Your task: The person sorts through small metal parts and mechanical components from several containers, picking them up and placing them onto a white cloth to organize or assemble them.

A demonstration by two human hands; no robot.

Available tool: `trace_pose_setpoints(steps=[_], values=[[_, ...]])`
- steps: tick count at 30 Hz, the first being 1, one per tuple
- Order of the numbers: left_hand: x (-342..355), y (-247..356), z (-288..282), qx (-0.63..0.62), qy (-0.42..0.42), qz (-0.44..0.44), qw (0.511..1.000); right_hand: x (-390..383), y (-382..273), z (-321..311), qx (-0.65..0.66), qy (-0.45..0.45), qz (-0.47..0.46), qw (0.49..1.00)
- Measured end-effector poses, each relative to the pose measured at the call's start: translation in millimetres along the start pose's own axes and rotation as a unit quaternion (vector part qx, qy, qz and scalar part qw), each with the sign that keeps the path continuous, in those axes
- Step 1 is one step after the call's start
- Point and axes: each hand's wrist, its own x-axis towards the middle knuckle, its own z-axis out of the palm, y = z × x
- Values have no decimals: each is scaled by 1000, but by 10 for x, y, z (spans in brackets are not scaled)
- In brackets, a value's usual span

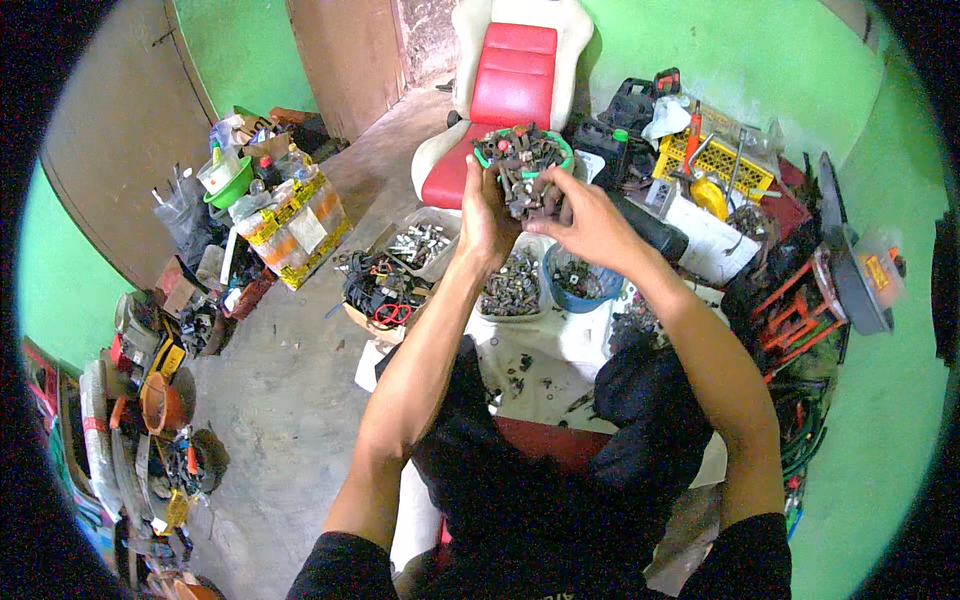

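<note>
Both arms reach forward, and my left hand [487, 222] and my right hand [580, 217] are cupped together around a heap of rusty bolts [527, 196]. The fingers of my right hand curl over the bolts from the right. My left hand supports them from the left, its palm turned inward. Just beyond the hands, a green-rimmed container [569, 160] full of dark bolts and metal parts rests at the front of a red and white car seat [510, 62]. My hands hide its near side. Whether the bolts touch the container cannot be told.
Below my hands stand a white tub [517, 318] of small hardware and a blue basin [583, 304] with metal parts. To their left are a box of black cables [385, 290] and a tray of shiny parts [421, 246]. A yellow crate [735, 155] with tools stands right; a taped box [300, 228] left.
</note>
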Motion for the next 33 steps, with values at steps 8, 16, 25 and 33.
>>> trace_pose_setpoints(steps=[8, 16, 25, 33], values=[[-31, -3, -19, -53, -24, 38, 998, 148, -28, 33, -53, 100, -154, 981], [0, -47, -2, -33, -17, 60, 997, 74, -78, -3, -74, 91, -117, 986], [-26, -73, 87, 45, -23, 97, 994, 29, -163, -52, -82, 86, -48, 992], [-43, -57, 151, 1, -20, 73, 997, 84, -6, 50, 0, 134, -40, 990]])
